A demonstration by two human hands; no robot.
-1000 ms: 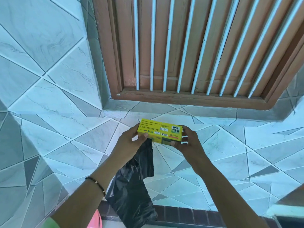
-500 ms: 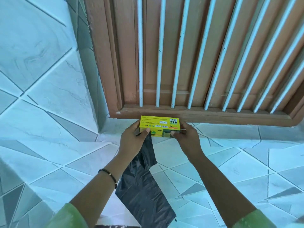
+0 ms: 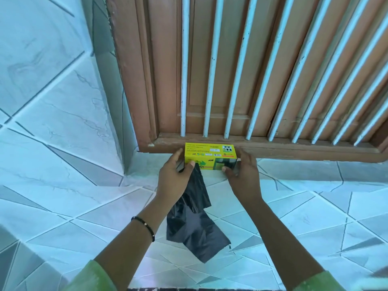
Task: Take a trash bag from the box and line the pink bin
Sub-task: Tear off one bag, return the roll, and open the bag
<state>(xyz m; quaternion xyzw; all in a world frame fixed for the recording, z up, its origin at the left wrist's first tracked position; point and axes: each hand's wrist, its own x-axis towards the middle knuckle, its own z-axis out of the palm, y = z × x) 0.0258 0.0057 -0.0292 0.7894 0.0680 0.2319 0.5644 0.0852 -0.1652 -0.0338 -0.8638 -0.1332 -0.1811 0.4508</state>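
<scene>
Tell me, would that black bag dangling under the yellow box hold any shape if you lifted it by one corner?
Probably not. The black bag hangs in limp folds and twists below the left hand, so it looks thin and floppy. Its glossy sheen suggests slippery film. It likely weighs very little.

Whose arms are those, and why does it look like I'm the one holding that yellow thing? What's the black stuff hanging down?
The camera sits on a person's head, so you see what they see, looking forward and down at their own arms. The left hand and the right hand hold a yellow box by its two ends, up near a brown wooden window frame with white bars. The black stuff is a trash bag. It hangs from the left hand, which grips it along with the box. Behind everything is a tiled ledge.
</scene>
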